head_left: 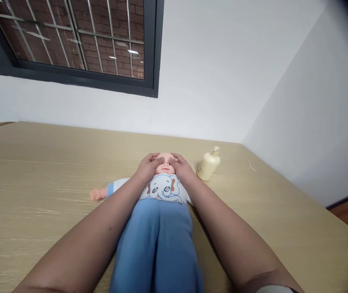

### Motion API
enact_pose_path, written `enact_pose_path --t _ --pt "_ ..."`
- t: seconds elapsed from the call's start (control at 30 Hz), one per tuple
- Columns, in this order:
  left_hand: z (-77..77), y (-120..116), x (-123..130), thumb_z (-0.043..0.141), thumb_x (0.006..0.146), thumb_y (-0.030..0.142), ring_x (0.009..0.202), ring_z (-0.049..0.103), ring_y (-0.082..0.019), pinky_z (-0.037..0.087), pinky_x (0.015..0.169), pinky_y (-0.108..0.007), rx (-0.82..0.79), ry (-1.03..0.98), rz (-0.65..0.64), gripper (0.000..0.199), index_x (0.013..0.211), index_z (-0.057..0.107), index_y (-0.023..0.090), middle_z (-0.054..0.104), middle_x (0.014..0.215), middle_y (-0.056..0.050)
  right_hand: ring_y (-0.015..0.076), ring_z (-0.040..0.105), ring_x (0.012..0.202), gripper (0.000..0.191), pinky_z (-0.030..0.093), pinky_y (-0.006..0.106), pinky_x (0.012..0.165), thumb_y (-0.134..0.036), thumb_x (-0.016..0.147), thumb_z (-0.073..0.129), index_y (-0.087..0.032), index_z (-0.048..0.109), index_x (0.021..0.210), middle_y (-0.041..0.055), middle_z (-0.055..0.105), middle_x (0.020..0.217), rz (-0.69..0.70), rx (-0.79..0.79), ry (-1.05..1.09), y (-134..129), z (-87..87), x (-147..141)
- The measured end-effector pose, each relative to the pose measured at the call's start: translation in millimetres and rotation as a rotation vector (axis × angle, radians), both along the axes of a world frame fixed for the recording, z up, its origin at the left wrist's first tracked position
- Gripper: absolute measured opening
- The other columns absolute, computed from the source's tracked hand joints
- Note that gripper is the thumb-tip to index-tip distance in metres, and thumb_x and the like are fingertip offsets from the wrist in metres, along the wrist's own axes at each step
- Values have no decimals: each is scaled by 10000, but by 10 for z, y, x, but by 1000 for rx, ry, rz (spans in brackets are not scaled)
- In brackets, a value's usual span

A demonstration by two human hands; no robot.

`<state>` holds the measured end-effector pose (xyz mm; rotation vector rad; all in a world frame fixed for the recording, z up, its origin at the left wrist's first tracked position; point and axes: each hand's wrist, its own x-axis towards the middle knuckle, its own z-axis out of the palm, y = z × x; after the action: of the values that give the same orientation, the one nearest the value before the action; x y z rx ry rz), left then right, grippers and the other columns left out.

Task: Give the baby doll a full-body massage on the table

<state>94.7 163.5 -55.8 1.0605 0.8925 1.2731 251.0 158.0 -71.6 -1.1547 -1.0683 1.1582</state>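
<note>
A baby doll lies on its back on the wooden table, dressed in blue trousers and a white top with an elephant face. My left hand wraps round the left side of the doll's head, its thumb over one eye. On the other side, my right hand cups the head with its thumb across the other eye. Between the thumbs the doll's nose and mouth show. One doll arm stretches out to the left; the other is mostly hidden by my right forearm.
A cream pump bottle stands just right of my right hand. Farther right, a thin pale strip lies on the table. Behind are a white wall and a dark-framed barred window.
</note>
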Motion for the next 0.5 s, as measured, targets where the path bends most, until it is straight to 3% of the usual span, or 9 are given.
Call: enact_pose_path --t 0.37,0.5 --pt "-76 63 -30 761 627 319 979 693 -293 543 863 -406 -15 -87 -97 498 1079 690 123 725 1098 -152 262 698 1076 620 566 436 963 -226 771 672 -215 522 1373 112 666 1284 145 -75 254 -84 60 72" --pt "-57 32 -34 761 667 326 965 690 -269 539 854 -378 1 -46 -54 471 1092 684 139 723 1085 -126 256 700 1038 564 569 423 940 -309 785 704 -238 557 1325 84 703 1191 146 -1 144 -107 60 56"
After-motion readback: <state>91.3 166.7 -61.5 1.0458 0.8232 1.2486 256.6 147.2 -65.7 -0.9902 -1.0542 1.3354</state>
